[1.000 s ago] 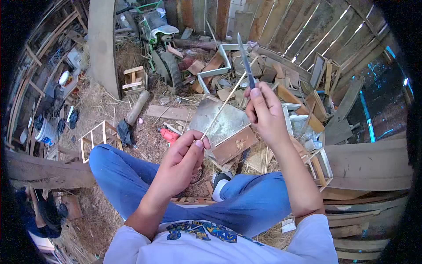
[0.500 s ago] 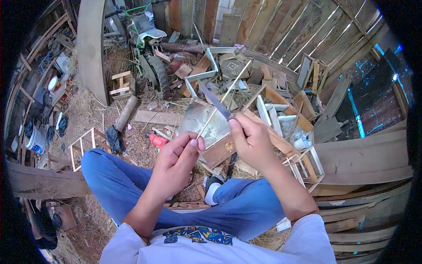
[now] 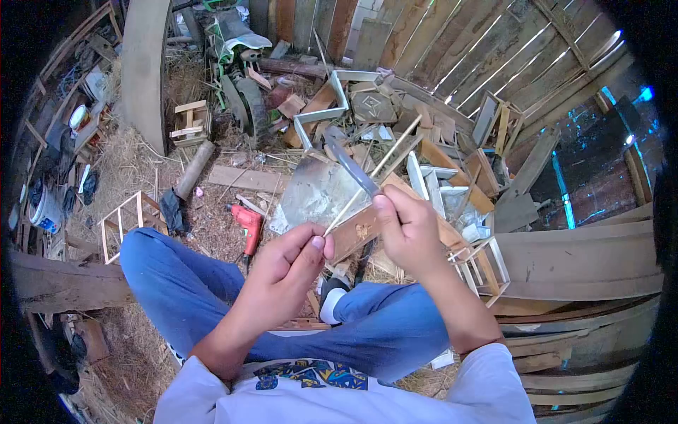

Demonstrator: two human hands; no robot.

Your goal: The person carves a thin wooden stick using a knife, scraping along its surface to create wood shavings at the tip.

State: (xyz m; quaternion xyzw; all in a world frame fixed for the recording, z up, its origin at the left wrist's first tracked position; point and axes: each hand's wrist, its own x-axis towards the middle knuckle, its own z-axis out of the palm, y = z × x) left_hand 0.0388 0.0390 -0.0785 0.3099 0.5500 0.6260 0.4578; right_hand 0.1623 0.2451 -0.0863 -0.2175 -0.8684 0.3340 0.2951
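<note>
L hand pinches thin wooden stick; R hand grips knife, blade across stick. Red pwr drill on ground past L hand.

A single head-worn view looks forward and down over the shirt, left hand and right hand near mid-frame, the plank wall farther off at top, corners rounded to black

Knife across stick, drill to left
</note>
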